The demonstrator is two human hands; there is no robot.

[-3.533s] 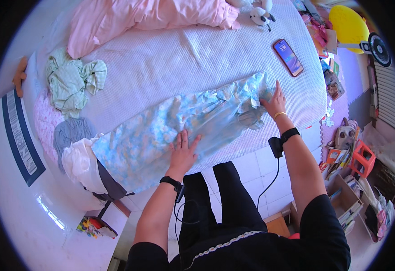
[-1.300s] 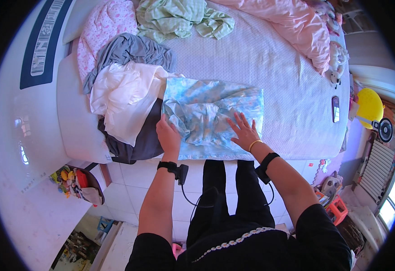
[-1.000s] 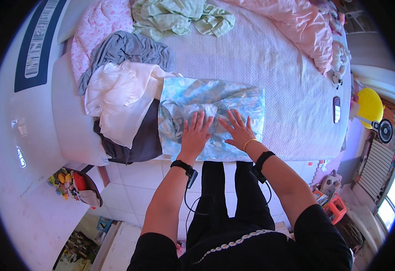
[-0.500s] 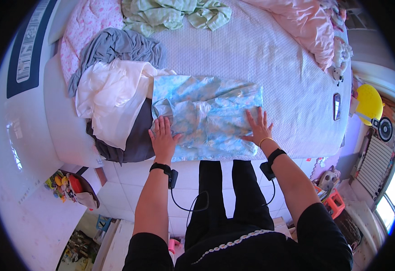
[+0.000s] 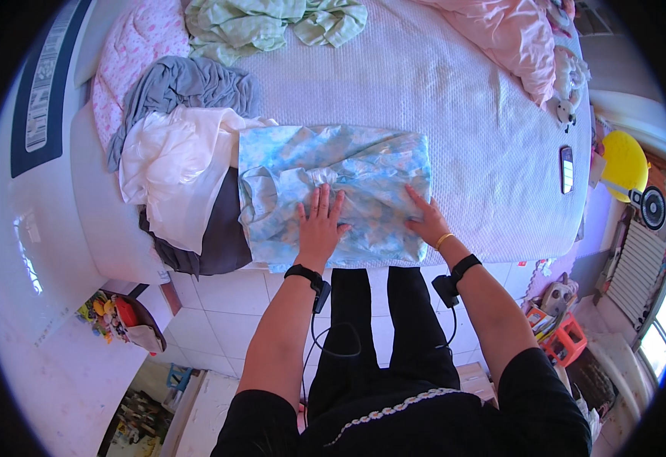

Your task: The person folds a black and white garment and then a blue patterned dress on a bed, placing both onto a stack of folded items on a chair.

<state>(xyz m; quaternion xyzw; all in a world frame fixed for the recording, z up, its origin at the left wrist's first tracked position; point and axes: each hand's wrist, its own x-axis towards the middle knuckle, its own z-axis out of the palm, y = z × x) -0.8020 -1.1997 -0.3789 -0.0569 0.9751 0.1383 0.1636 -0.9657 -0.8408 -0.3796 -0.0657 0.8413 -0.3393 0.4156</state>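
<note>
A light blue patterned garment (image 5: 371, 160), folded into a rough rectangle, lies at the near edge of the bed (image 5: 485, 183). My left hand (image 5: 321, 228) rests flat on its near middle part, fingers spread and pointing away from me. At the garment's right side, my right hand (image 5: 427, 219) lies with fingers stretched out and thumb apart. Neither hand grips anything. Creases run across the cloth, and a small folded-over piece shows at its left side.
Left of the garment lie white cloth (image 5: 173, 167), dark cloth (image 5: 225, 228) and grey cloth (image 5: 196, 87). Green cloth (image 5: 245, 27) is at the far side. A pink quilt (image 5: 500, 46), a plush toy (image 5: 567, 84) and a phone (image 5: 567, 169) lie to the right.
My left hand has slid right from the garment's left edge to its middle. My right hand stays near the right side. The view has shifted slightly.
</note>
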